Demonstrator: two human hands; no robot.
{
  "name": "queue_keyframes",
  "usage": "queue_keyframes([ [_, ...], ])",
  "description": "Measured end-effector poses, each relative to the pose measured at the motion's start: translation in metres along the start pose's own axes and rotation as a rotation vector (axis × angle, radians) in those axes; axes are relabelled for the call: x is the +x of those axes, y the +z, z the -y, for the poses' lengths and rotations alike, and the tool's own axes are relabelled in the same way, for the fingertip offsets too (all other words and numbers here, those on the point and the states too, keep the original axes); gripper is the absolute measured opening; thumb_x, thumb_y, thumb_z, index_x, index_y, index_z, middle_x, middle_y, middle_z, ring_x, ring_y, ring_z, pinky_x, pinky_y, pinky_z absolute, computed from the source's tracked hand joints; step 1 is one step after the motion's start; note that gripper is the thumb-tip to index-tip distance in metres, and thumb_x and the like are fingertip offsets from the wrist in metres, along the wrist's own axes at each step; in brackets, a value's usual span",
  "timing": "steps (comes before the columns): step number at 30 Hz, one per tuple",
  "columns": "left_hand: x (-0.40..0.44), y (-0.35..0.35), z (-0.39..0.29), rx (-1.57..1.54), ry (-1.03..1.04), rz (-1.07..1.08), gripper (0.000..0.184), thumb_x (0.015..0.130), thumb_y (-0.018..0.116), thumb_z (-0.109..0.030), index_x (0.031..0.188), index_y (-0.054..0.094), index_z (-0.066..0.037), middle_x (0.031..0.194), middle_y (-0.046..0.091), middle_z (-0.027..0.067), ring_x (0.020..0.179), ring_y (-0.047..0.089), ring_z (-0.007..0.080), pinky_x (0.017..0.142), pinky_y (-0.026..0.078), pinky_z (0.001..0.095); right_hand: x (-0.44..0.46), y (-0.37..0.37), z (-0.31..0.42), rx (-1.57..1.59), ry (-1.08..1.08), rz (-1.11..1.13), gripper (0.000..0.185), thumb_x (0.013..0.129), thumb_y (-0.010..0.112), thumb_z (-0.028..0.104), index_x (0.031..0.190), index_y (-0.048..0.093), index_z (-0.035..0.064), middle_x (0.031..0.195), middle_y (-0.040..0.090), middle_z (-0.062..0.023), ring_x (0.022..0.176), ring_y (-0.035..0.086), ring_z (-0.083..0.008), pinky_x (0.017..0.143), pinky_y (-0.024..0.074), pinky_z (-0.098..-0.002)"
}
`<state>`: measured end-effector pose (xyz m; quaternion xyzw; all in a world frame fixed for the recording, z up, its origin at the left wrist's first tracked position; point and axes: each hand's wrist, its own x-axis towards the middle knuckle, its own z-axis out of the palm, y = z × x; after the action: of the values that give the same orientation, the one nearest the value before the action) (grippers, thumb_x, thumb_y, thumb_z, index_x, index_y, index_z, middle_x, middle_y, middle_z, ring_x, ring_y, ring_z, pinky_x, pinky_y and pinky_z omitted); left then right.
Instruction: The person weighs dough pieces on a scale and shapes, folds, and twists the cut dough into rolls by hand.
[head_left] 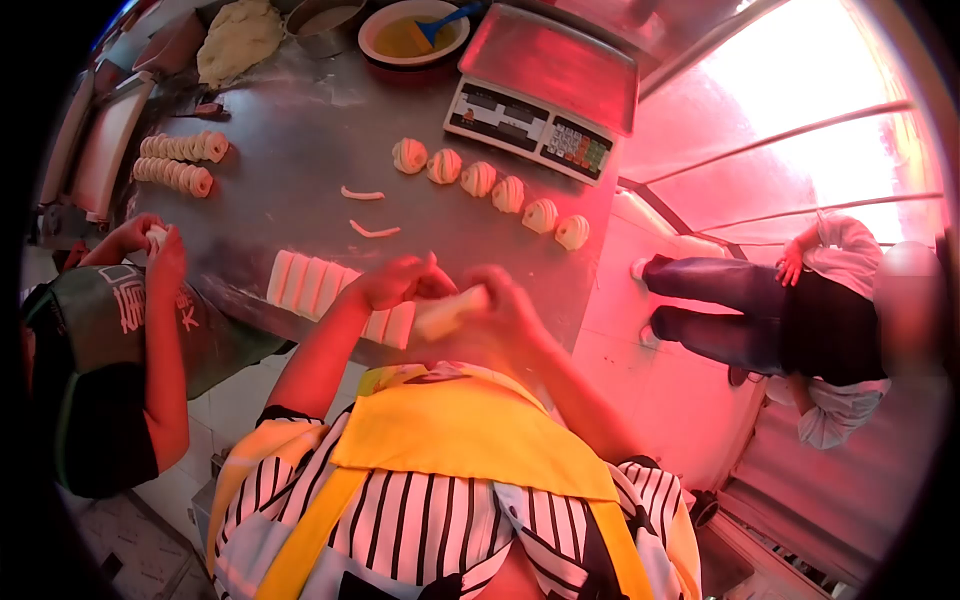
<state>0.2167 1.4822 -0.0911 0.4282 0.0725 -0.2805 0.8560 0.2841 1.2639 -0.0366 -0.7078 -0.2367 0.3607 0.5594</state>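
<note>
A pale rectangular dough piece [450, 313] is gripped in my right hand [503, 305], its free end tilted down toward the left. My left hand [398, 283] is just to the left, its fingers loosely curled and apart, with nothing visible in them. Under my left forearm lies a row of flat dough strips [312, 285] side by side at the table's near edge, partly hidden by the arm. Beyond my hands, several twisted dough rolls [478, 180] form a slanting line. Two thin dough strands [374, 230] lie left of them.
A digital scale [535, 110] stands at the back right of the metal table [290, 150]. A bowl [372, 40] with a blue brush and a dough mass [240, 42] are at the back. Shaped dough rows [175, 177] lie left. One co-worker's hands [160, 245] work at left; another person [800, 300] stands right.
</note>
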Motion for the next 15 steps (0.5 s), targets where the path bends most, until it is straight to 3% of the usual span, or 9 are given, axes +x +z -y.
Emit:
queue_keyframes([
  [1, 0.001, 0.011, 0.001, -0.138, 0.072, 0.005, 0.056, 0.093, 0.041, -0.05, 0.105, 0.061, 0.002, 0.099, 0.064, 0.009, 0.093, 0.061, 0.0174, 0.085, 0.047, 0.034, -0.003, -0.016, 0.006, 0.193, 0.098, -0.031, 0.033, 0.071, 0.068, 0.003, 0.101, 0.054, 0.0034, 0.092, 0.054, -0.0046, 0.083, 0.054, -0.0133, 0.07, 0.046, -0.0273],
  [4, 0.019, 0.037, 0.003, -0.438, 0.172, -0.008, 0.064, 0.09, 0.039, -0.057, 0.102, 0.062, 0.002, 0.099, 0.064, 0.0102, 0.094, 0.06, 0.0193, 0.088, 0.046, 0.0357, -0.01, -0.046, 0.0, 0.478, 0.262, -0.028, 0.027, 0.075, 0.067, 0.003, 0.099, 0.054, 0.0015, 0.096, 0.055, -0.0046, 0.087, 0.054, -0.0115, 0.073, 0.0456, -0.0244],
  [8, 0.05, 0.058, 0.031, -0.746, 0.29, -0.124, 0.056, 0.092, 0.042, -0.051, 0.105, 0.061, 0.0, 0.102, 0.063, 0.0108, 0.095, 0.06, 0.0206, 0.088, 0.047, 0.0358, -0.013, -0.055, -0.013, 0.687, 0.173, -0.11, 0.026, 0.079, 0.066, 0.007, 0.099, 0.052, -0.0002, 0.098, 0.055, -0.0075, 0.091, 0.055, -0.0159, 0.081, 0.0469, -0.0273],
  [13, 0.052, 0.081, 0.022, -0.376, 0.339, -0.303, 0.035, 0.092, 0.052, -0.03, 0.112, 0.055, -0.001, 0.106, 0.059, 0.0086, 0.097, 0.059, 0.0202, 0.089, 0.047, 0.0354, -0.022, -0.05, -0.026, 1.025, 0.144, -0.155, 0.026, 0.081, 0.065, 0.009, 0.1, 0.05, -0.0001, 0.097, 0.055, -0.0099, 0.093, 0.056, -0.0215, 0.085, 0.049, -0.0322],
  [15, 0.046, 0.085, 0.013, -0.278, 0.339, -0.309, 0.03, 0.091, 0.055, -0.024, 0.11, 0.054, -0.002, 0.105, 0.058, 0.0085, 0.096, 0.059, 0.0195, 0.089, 0.048, 0.0352, -0.022, -0.045, -0.02, 0.944, 0.168, -0.235, 0.027, 0.08, 0.066, 0.011, 0.099, 0.05, 0.0002, 0.096, 0.055, -0.0101, 0.093, 0.056, -0.0207, 0.083, 0.049, -0.0319],
])
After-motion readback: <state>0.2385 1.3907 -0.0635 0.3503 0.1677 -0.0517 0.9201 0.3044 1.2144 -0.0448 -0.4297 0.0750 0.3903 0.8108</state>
